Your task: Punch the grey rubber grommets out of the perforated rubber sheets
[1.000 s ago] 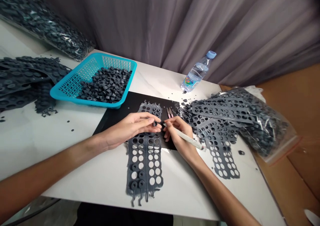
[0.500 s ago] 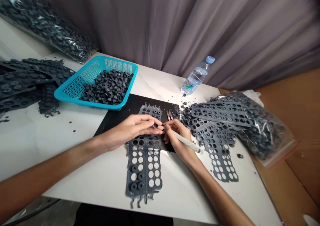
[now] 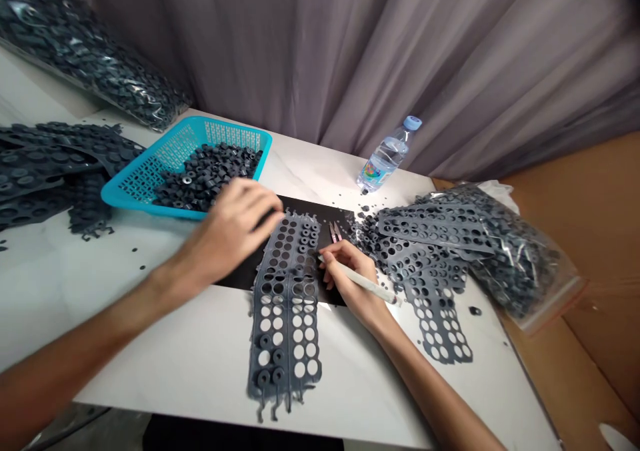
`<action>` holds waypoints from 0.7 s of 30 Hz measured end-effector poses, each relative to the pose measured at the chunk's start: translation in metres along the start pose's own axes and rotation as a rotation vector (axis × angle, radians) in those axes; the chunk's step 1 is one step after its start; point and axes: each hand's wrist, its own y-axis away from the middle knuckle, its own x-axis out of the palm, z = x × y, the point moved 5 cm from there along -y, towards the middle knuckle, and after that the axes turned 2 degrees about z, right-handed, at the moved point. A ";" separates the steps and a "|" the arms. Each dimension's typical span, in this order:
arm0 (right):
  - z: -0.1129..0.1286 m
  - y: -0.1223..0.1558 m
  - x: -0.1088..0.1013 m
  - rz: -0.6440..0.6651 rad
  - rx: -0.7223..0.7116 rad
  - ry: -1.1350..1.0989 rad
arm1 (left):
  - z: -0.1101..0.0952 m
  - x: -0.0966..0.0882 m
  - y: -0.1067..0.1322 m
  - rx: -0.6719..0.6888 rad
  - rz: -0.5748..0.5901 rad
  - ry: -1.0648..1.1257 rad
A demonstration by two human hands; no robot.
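Note:
My left hand (image 3: 233, 228) is in the air by the front rim of the blue basket (image 3: 135, 204), blurred by motion. Its thumb stands apart from the fingers, and no piece shows between them. My right hand (image 3: 353, 271) grips a white pen-shaped tool (image 3: 367, 282); its tip is close to the right edge of a dark grey rubber sheet (image 3: 285, 304). Rows of round holes run down this sheet, and several ring-shaped pieces remain attached at its top right and lower left. Small dark rubber rings (image 3: 210, 171) fill part of the basket.
Small pink-handled snips (image 3: 335, 231) lie on the black mat (image 3: 235, 274). At right are punched sheets (image 3: 435, 238), loose scraps, a full plastic bag (image 3: 530, 264) and a water bottle (image 3: 384, 158). More sheets (image 3: 45, 164) and another full bag (image 3: 95, 58) occupy the left.
My left hand has moved left from beside the right hand toward the basket, and the ring at its fingertips is no longer seen there. The right hand keeps the tool almost in place.

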 end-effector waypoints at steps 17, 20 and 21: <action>0.004 -0.001 0.005 0.063 0.078 -0.055 | -0.002 0.072 0.025 -0.168 0.438 0.386; 0.003 -0.001 0.005 0.065 0.071 -0.046 | -0.004 0.072 0.024 -0.154 0.452 0.359; 0.003 -0.001 0.005 0.066 0.069 -0.045 | -0.005 0.072 0.023 -0.145 0.454 0.346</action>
